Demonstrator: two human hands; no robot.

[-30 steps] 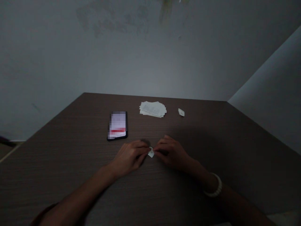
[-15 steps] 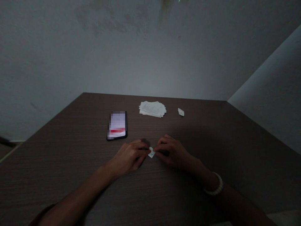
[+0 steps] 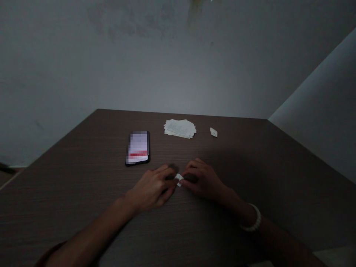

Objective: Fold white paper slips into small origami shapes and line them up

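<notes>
Between my fingertips is a small folded piece of white paper (image 3: pixel 179 178), low over the table or resting on it; I cannot tell which. My left hand (image 3: pixel 154 186) pinches its left side. From the other side, my right hand (image 3: pixel 203 180) grips it with thumb and fingers closed. The fingers cover much of the paper, so its folds show only in part. A pale beaded bracelet (image 3: pixel 257 218) circles my right wrist.
On the brown wooden table (image 3: pixel 111 230) a phone (image 3: pixel 138 146) with a lit, blurred screen lies to the left. Farther back is a pile of printed paper sheets (image 3: pixel 180 128). A small folded white paper piece (image 3: pixel 213 132) lies right of it. A grey wall (image 3: pixel 178 74) stands behind.
My fingers have shifted slightly on the paper, and the right thumb now lies lower across it. The phone, paper pile and other folded piece stay in place.
</notes>
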